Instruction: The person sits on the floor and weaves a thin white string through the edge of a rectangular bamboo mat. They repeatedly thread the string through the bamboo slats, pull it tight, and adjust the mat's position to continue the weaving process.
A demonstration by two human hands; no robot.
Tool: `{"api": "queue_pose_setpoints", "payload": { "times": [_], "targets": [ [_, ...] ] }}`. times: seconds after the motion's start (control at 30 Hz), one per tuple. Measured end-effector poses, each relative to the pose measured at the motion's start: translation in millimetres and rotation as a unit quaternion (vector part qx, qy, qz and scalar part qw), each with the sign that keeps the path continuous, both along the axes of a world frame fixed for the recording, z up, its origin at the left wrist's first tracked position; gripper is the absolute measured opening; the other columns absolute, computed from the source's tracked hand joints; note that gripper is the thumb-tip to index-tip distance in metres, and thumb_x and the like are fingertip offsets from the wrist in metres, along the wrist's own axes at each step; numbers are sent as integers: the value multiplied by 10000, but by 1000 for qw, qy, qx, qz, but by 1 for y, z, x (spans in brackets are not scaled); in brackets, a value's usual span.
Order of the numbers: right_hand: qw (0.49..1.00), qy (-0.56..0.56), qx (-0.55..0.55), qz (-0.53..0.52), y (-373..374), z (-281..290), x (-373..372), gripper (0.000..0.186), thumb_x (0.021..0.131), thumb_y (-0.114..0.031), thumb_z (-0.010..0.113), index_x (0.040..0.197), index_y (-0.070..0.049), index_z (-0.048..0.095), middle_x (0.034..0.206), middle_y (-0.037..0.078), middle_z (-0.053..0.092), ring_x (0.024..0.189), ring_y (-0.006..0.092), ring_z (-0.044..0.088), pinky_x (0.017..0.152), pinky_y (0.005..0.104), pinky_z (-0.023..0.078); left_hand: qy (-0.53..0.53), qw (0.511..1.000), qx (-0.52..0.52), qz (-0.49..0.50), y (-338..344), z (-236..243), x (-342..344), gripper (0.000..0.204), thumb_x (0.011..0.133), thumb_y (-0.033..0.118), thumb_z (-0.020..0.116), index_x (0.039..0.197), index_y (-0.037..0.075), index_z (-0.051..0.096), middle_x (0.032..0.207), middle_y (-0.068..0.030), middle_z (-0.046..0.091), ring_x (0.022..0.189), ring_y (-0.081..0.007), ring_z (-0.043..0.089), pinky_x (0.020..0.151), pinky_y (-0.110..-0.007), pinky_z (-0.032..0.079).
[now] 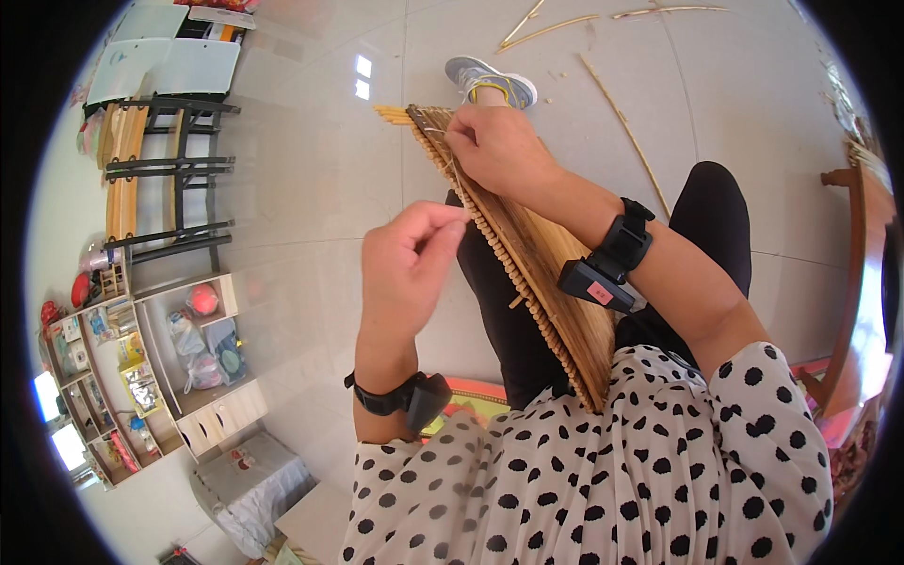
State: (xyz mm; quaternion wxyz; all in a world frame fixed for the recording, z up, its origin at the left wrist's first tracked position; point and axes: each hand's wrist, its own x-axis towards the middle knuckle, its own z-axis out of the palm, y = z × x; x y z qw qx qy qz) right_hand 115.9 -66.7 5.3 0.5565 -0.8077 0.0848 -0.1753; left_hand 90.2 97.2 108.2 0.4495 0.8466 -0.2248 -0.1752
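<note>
Resting across the person's lap, bamboo mat (537, 254) runs tilted from waist toward the sneaker (490, 83). Right hand (499, 146) curls closed on the mat's top edge. Left hand (410, 268) pinches shut beside the beaded edge; what it holds, can't tell. Bamboo sticks (626, 127) lie on floor.

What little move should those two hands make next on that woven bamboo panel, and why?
Probably draw the left hand away from the panel's edge, pulling taut whatever it pinches; that is too thin to see. Its fingertips are closed beside the beaded rim of the woven bamboo panel, while the right hand presses the top end steady.
</note>
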Motion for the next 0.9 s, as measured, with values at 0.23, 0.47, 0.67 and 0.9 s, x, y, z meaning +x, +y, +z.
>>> {"api": "queue_pose_setpoints", "payload": {
  "times": [0.23,0.47,0.67,0.9],
  "targets": [
    [996,-11,44,-72,-13,-18,-1,175,914,-193,623,974,-29,629,826,133,659,630,237,598,614,350,495,-97,989,7,109,11,0,36,110,948,90,619,941,-1,680,653,49,511,605,-27,418,559,-198,343],
    [999,-6,37,-7,-13,22,-29,188,858,-203,722,902,-35,651,791,85,670,615,172,596,583,307,487,-149,982,-29,111,-11,-11,59,132,959,119,611,972,0,667,726,21,588,633,-46,466,587,-218,398],
    [997,50,-61,27,-2,29,-26,294,794,-289,800,823,-29,666,713,81,663,626,181,616,598,325,504,-145,986,-43,77,-26,-11,70,125,943,116,620,987,7,664,743,-17,634,658,-74,538,624,-242,453],
    [997,59,26,52,-5,13,-15,233,830,-240,737,850,-12,693,740,101,691,649,198,642,634,326,519,-154,986,-9,59,-29,-12,70,119,937,110,618,993,17,668,724,-38,637,640,-87,542,619,-249,458]
  ]
}}
